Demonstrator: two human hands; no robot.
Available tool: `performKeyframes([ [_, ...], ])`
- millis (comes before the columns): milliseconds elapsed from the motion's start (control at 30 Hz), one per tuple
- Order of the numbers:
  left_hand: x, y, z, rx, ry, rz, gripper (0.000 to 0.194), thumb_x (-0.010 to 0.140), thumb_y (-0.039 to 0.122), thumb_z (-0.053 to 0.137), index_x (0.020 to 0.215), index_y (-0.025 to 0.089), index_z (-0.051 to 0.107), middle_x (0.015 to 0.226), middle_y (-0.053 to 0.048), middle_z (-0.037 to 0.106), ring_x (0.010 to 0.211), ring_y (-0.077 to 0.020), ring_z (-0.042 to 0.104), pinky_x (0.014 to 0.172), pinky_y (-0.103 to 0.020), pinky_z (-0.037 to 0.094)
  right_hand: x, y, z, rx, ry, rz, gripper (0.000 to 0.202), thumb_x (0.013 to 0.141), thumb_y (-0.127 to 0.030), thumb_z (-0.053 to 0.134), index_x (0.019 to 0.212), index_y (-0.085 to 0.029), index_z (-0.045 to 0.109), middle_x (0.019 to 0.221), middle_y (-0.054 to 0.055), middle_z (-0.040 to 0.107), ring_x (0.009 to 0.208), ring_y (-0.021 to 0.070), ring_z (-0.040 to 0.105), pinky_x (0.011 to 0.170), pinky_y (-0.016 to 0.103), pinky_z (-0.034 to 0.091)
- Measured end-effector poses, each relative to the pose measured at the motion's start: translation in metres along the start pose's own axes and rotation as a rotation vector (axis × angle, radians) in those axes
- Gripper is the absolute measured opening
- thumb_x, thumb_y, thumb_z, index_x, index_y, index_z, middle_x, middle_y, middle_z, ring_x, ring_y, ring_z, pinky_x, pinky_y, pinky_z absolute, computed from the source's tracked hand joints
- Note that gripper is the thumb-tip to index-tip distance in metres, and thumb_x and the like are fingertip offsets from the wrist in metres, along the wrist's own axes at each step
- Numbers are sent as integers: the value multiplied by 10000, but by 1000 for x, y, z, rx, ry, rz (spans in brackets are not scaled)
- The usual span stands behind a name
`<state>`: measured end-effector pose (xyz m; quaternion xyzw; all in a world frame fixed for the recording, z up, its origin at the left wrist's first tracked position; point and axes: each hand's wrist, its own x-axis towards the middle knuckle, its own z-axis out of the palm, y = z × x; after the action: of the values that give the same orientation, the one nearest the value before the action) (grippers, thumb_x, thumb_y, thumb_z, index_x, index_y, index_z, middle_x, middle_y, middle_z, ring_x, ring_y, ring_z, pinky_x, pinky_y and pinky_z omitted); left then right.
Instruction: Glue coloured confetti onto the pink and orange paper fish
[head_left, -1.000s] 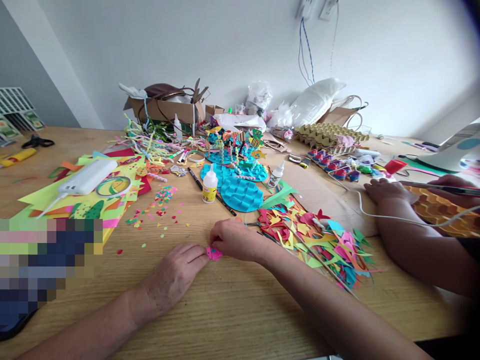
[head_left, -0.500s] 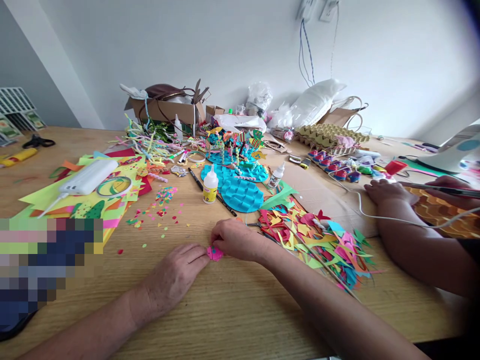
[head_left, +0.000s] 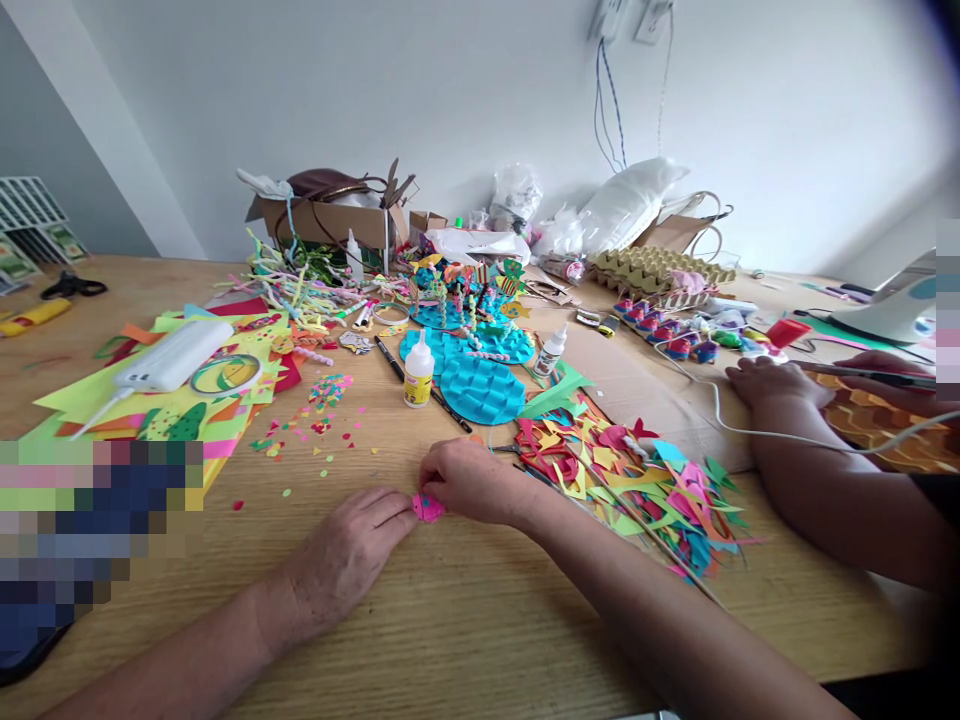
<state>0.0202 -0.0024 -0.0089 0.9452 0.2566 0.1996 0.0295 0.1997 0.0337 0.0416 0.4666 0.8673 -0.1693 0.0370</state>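
- We have both grips brought together over the worktop, with a small pink paper cut-out lying between their fingertips.
- Our left grip lies low, fingers straight and close together, its tips touching the cut-out's left edge; the thumb is hidden, so we cannot tell whether it pinches or only steadies.
- Our right grip is curled nearly closed, fingertips pointing down onto the cut-out's upper right part; we cannot tell whether it has hold of the paper or presses something onto it.
- A blue spot and a dark curved line show on the pink surface. We judge the step in hand to be close fingertip work on that surface.
- In our judgement the next move calls for a steady left grip and a light, exact touch from the right, since so small a piece could slip or turn.
- Beyond both grips stands a yellow-labelled glue bottle, upright, near a black pen and a blue scalloped-paper base.
- Past the left grip lie scattered paper dots; to the right of the right grip spreads a heap of coloured paper scraps.
- Farther right, a co-worker's hand rests well apart from ours.
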Motion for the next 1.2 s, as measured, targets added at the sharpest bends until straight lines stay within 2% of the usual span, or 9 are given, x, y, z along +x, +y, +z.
performKeyframes([
  [167, 0, 1, -1, 4, -9, -19, 331, 900, 127, 246, 1031, 129, 549, 953, -75, 607, 885, -180, 556, 791, -338, 502, 0, 0, 0, 3, -19, 3, 271, 679, -208, 453, 800, -186, 694, 768, 46, 685, 640, 140, 571, 480, 209, 319],
  [467, 1, 1, -2, 14, -19, -16, 329, 889, 112, 254, 1033, 134, 548, 958, -75, 613, 883, -181, 565, 787, -334, 506, 1, 1, 1, 25, 4, 8, 250, 684, -193, 471, 790, -184, 697, 780, 46, 686, 672, 144, 579, 531, 208, 354],
  [600, 2, 1, -3, 13, -19, -12, 329, 871, 85, 265, 1018, 137, 555, 959, -74, 620, 883, -182, 573, 788, -336, 507, -2, 2, -6, 105, 107, 23, 237, 699, -159, 465, 786, -174, 685, 784, 37, 676, 690, 131, 573, 571, 198, 367],
  [700, 4, 2, -7, -20, -20, -37, 321, 852, 66, 297, 1027, 156, 550, 978, -59, 619, 898, -168, 573, 808, -318, 499, -8, 5, -8, 152, 137, 32, 210, 702, -138, 470, 756, -162, 672, 740, 32, 659, 665, 121, 559, 568, 194, 362],
  [867, 6, -2, -23, -85, -33, -129, 313, 811, 29, 345, 984, 163, 569, 960, -46, 621, 902, -135, 574, 796, -238, 486, -27, 11, -3, 225, 218, -21, 180, 711, -96, 469, 707, -154, 639, 723, 20, 626, 662, 104, 536, 571, 184, 350],
  [1000, 1, -26, -46, -12, -62, -196, 319, 804, 43, 331, 971, 174, 569, 961, -48, 620, 910, -136, 575, 805, -240, 466, -47, 13, 0, 271, 270, 6, 184, 746, -109, 450, 715, -164, 622, 704, 10, 608, 625, 96, 517, 565, 192, 347],
  [1133, -10, -73, -74, 169, -190, -453, 292, 817, 133, 327, 943, 187, 585, 986, -66, 621, 935, -191, 568, 803, -303, 443, -63, 12, -1, 332, 282, 24, 168, 762, -112, 450, 708, -174, 596, 724, 0, 594, 665, 96, 519, 607, 189, 361],
  [1200, -17, -96, -85, 216, -331, -587, 263, 807, 190, 354, 893, 201, 602, 943, -57, 635, 879, -207, 582, 757, -312, 438, -68, 11, 0, 341, 272, 39, 170, 764, -106, 444, 711, -177, 589, 731, -1, 592, 666, 97, 518, 603, 190, 359],
])
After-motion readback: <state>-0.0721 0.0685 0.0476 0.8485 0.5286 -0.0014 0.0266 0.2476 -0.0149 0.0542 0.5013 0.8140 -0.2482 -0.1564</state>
